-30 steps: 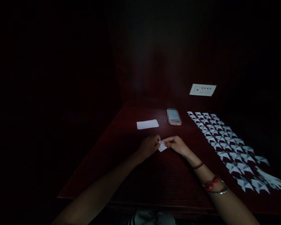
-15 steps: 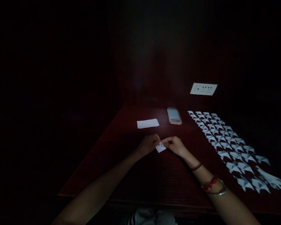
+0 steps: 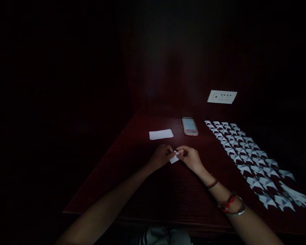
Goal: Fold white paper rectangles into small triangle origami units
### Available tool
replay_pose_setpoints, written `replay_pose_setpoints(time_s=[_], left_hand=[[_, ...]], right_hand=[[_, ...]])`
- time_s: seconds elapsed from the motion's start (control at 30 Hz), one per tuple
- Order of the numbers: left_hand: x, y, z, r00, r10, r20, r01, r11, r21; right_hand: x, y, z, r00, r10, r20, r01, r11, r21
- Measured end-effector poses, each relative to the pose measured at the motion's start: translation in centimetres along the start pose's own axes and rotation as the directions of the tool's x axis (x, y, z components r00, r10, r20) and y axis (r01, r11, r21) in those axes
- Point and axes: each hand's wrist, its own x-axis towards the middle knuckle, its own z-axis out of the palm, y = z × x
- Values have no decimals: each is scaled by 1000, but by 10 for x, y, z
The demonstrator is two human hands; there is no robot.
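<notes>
A small folded piece of white paper (image 3: 174,158) is held between my two hands, above the dark red table. My left hand (image 3: 163,157) pinches its left side with thumb and fingers. On the other side, my right hand (image 3: 190,157) grips the right edge, its fingers curled over the paper. Parts of the paper are covered by my fingertips. Just beyond my left hand lies a small stack of white paper strips (image 3: 161,134).
A phone (image 3: 190,126) with a blurred screen lies past my right hand. Rows of folded white paper shapes (image 3: 256,169) cover the table's right side, with narrow paper pieces (image 3: 297,194) near them. A socket plate (image 3: 222,97) is on the back wall.
My fingers have shifted slightly on the paper, and its visible face now looks smaller and flatter, with the creased upper part no longer showing. My right wrist has moved a little left.
</notes>
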Motion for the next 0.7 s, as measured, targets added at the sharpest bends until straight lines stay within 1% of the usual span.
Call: replay_pose_setpoints(time_s=[0.1, 0.2, 0.3, 0.4, 0.53, 0.6, 0.7], left_hand=[[1, 2, -2, 998, 50, -22, -51, 999, -15], [1, 6, -4, 991, 114, -70, -116, 993, -27], [0, 11, -5, 980, 167, -109, -172, 984, -44], [0, 14, -6, 974, 177, -142, -186, 981, -51], [-1, 14, -6, 972, 176, -157, -189, 979, -75], [-1, 14, -6, 973, 178, -147, -194, 975, -105], [-1, 14, -5, 976, 176, -125, -192, 973, -129]], right_hand=[[-3, -10, -3, 995, -73, -70, 70, 996, -47], [-5, -15, -5, 982, -132, -136, 122, 989, -82], [-5, -16, -8, 968, -181, -171, 163, 980, -116], [-5, -16, -12, 955, -245, -166, 217, 962, -165], [-3, -17, -16, 943, -318, -97, 288, 928, -237], [-3, -18, -17, 943, -327, -63, 303, 921, -245], [-4, -20, -17, 946, -321, -55, 299, 923, -241]])
